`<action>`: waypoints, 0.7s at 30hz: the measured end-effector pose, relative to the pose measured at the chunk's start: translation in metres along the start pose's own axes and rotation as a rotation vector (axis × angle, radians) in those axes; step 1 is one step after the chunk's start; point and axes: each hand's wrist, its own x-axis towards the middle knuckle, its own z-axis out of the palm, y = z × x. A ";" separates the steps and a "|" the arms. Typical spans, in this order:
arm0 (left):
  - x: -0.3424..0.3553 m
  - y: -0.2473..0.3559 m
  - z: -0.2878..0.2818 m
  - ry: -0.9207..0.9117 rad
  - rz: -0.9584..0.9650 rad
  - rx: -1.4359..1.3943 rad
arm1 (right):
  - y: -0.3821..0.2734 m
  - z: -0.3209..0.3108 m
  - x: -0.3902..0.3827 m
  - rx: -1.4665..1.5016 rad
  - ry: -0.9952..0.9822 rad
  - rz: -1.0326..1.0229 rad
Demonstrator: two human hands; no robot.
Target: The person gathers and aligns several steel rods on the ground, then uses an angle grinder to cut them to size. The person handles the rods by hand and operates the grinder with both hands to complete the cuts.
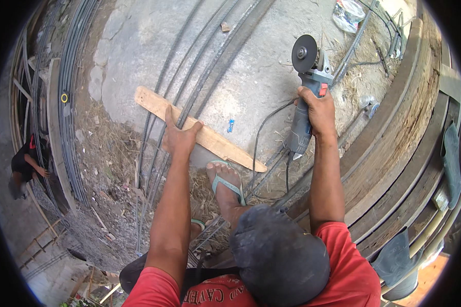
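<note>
My right hand [318, 110] is closed around the body of an angle grinder [301, 128], grey-blue with a red switch. Its dark round disc [303, 57] points away from me, raised off the bars. With my left hand [181, 137] I grip a steel reinforcing bar [197, 91] where it crosses a pale wooden plank [220, 143]; thumb and forefinger straddle the bar against the wood. Other long steel bars [175, 56] run beside it, passing by the plank. My sandalled foot [226, 180] rests just behind the plank's right part.
A black power cord [258, 135] loops between plank and grinder. Heavy timber beams [394, 117] line the right side. At left lie a bundle of bars [69, 97] and a person in dark clothes [28, 161]. A small blue wrapper [231, 125] lies on the concrete [133, 46].
</note>
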 end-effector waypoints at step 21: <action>0.050 -0.063 -0.030 0.038 0.933 0.444 | -0.001 0.007 -0.008 -0.074 -0.055 0.027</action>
